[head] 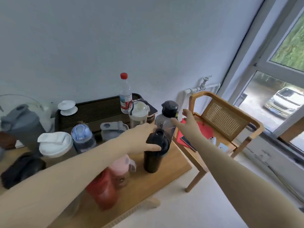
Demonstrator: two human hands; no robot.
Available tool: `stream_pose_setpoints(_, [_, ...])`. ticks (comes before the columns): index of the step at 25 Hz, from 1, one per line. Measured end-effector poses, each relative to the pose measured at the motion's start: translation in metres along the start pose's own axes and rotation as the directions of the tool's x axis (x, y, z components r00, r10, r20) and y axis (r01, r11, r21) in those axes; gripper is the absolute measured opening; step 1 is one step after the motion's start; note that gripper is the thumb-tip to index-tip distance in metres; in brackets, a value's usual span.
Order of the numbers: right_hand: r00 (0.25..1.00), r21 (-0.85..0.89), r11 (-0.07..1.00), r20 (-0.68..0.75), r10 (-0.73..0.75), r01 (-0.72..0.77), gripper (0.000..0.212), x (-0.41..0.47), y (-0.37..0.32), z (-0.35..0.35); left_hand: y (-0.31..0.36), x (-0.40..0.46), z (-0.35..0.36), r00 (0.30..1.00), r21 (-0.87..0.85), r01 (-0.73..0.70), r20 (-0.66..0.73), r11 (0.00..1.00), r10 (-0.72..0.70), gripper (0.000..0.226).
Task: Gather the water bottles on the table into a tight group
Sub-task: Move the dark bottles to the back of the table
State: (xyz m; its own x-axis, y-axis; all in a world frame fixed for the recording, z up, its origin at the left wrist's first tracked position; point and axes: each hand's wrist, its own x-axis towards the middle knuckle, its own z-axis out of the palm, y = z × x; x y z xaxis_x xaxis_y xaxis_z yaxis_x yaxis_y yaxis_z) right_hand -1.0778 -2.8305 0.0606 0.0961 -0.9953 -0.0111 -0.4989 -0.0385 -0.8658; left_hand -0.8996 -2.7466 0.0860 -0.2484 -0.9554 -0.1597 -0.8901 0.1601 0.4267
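Observation:
Several bottles stand on the wooden table (174, 163). My left hand (141, 139) grips the lid of a black shaker bottle (153, 155) near the table's right edge. My right hand (187, 120) is spread open just right of a grey transparent bottle with a black cap (167, 117), fingertips at its shoulder. Under my left forearm stand a red bottle (102, 190) and a pink one (122, 168). Further left are a white-lidded cup (55, 143), a blue-capped bottle (83, 137), a grey bottle (113, 130) and a large grey shaker (21, 124). At the back: a clear bottle with red cap (125, 94) and a beige-lidded bottle (139, 116).
A dark slatted tray (95, 109) with a white lidded cup (67, 107) lies along the wall. A wooden cane-backed chair (225, 119) stands right of the table, holding a red folder (197, 134) and a phone (188, 142). A dark object (21, 168) sits at the table's left front.

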Motion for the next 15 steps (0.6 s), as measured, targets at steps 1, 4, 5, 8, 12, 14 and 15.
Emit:
stream_pose_setpoints(1, [0.999,0.044,0.999,0.042,0.014,-0.015,0.074,0.011,0.005,0.001,0.002,0.005,0.005,0.998,-0.019,0.056,-0.005,0.998,-0.056,0.077])
stream_pose_setpoints(4, [0.995,0.153,0.988,0.103,-0.004,-0.012,0.088,0.039,0.012,0.008,0.009,0.013,0.01,0.979,-0.077,0.139,-0.143,0.987,-0.149,0.077])
stream_pose_setpoints(5, [0.993,0.17,0.985,0.112,-0.027,0.008,0.089,0.048,0.012,0.012,0.011,0.016,0.009,0.96,-0.106,0.144,-0.225,0.984,-0.164,0.075])
stream_pose_setpoints(8, [0.986,0.144,0.987,0.145,-0.086,0.065,0.07,0.065,0.011,0.019,0.021,0.025,0.009,0.875,-0.247,0.135,-0.425,0.96,-0.232,0.066])
stream_pose_setpoints(12, [0.977,0.161,0.963,-0.047,-0.21,0.215,0.061,0.056,0.0,-0.012,0.037,0.04,0.01,0.865,-0.331,0.11,-0.432,0.937,-0.254,0.067])
stream_pose_setpoints(14, [0.933,0.197,0.912,-0.107,-0.344,0.359,0.06,0.049,-0.024,-0.045,0.047,0.057,0.004,0.869,-0.363,0.065,-0.438,0.93,-0.231,0.072])
stream_pose_setpoints(15, [0.902,0.193,0.881,-0.117,-0.416,0.431,0.059,0.043,-0.042,-0.062,0.053,0.064,-0.001,0.861,-0.395,0.03,-0.456,0.918,-0.225,0.076])
